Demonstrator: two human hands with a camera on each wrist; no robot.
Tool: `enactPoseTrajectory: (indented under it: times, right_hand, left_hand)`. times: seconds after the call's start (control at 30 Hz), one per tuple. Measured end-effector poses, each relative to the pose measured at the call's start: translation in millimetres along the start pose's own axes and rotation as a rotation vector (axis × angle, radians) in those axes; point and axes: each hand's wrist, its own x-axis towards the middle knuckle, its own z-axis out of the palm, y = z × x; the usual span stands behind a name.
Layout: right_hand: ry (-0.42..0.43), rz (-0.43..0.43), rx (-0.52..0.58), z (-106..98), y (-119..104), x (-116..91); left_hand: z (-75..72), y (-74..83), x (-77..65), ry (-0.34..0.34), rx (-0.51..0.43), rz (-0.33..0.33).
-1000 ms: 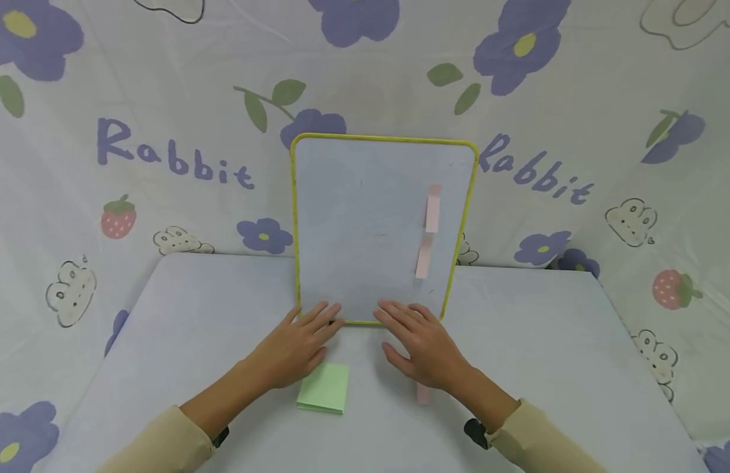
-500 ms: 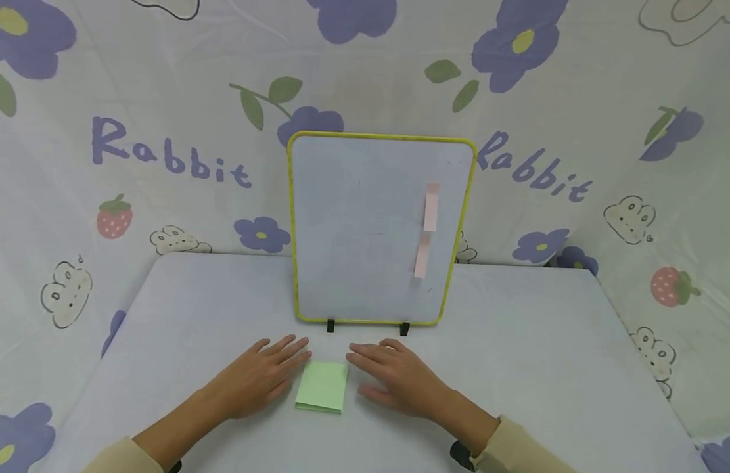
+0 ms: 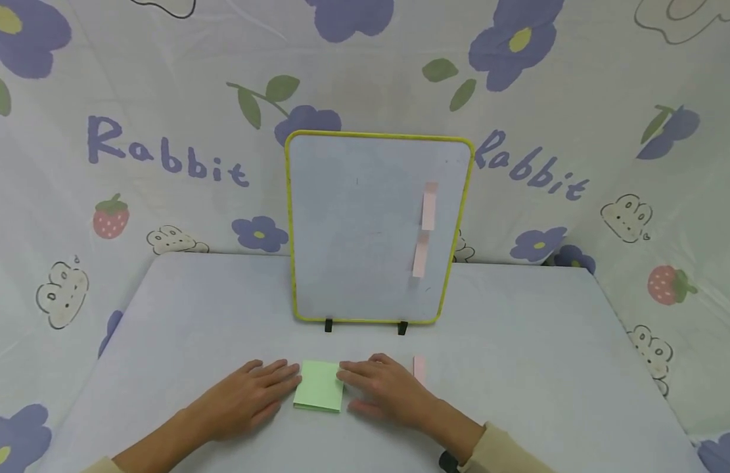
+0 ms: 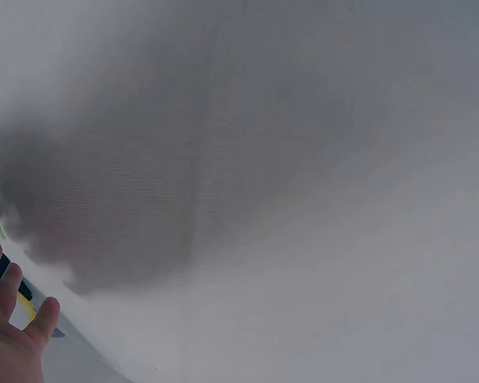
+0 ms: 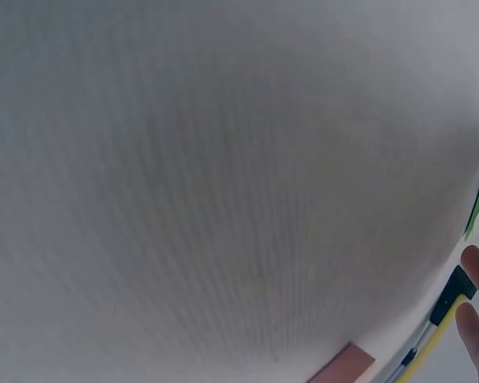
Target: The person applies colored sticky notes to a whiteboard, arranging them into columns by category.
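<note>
Brings left hand (image 3: 246, 399) and right hand (image 3: 389, 392) back since a second ago, away from the lower edge of the whiteboard (image 3: 365, 223) and down to either side of the green pad (image 3: 319, 386). Leaves pad and whiteboard in the same places on the bench (image 3: 530, 355). Uncovers part of a pink strip (image 3: 420, 368) on the bench, hidden behind the right hand half a second ago.

Holds left hand back upward, fingers extended, thumb apart from them, fingertips at the pad's left edge; cannot tell touching from just beside. Holds right hand likewise, fingers extended, thumb apart near the pad's lower right corner, foremost fingertips overlapping the pad's upper right edge in the head view; cannot tell resting from hovering.

See pad lying flat between both hands, in front of the whiteboard, layers showing along the near edge. See whiteboard standing upright, yellow-rimmed, above two black feet (image 3: 328, 326). Note two more pink strips near its right side, upper strip (image 3: 428, 207) over lower strip (image 3: 420, 256). Glimpse only a sliver of green beside the fingers in either wrist view. Spot beige sleeve (image 3: 501, 453) on the right arm, and printed cloth (image 3: 365, 79) behind, with purple flowers.
</note>
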Motion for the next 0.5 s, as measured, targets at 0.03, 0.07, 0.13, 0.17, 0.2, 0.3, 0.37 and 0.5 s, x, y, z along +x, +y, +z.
enactPoseTrajectory:
  times: [0.03,0.07,0.13,0.17,0.2,0.3,0.37,0.5]
  right_hand:
    - [-0.01,0.003,0.001,0.8,-1.0,0.6]
    - [-0.018,0.007,0.0,1.5,-1.9,1.1]
    - [-0.027,0.013,0.001,2.3,-3.8,2.2]
    - [-0.025,0.016,-0.004,2.7,-4.4,2.7]
    - [-0.02,0.016,-0.008,3.0,-5.1,3.2]
    - [0.002,0.011,-0.026,5.2,-6.6,4.3]
    - [0.017,0.007,-0.041,6.9,-7.0,4.9]
    - [0.029,0.006,-0.05,8.9,-7.1,6.0]
  left_hand:
    - [0.5,-0.4,-1.1,-0.004,-0.006,-0.008]
    - [0.9,-0.7,-2.3,-0.004,-0.014,-0.017]
    - [1.6,-0.9,-4.3,-0.006,-0.022,-0.031]
    - [2.1,-0.8,-5.2,-0.005,-0.027,-0.033]
    - [2.5,-0.7,-5.9,-0.006,-0.03,-0.031]
    - [3.9,0.9,-6.5,-0.017,-0.038,-0.022]
    - [4.7,2.2,-6.3,-0.024,-0.044,-0.017]
    - [5.6,4.4,-5.7,-0.028,-0.043,-0.01]
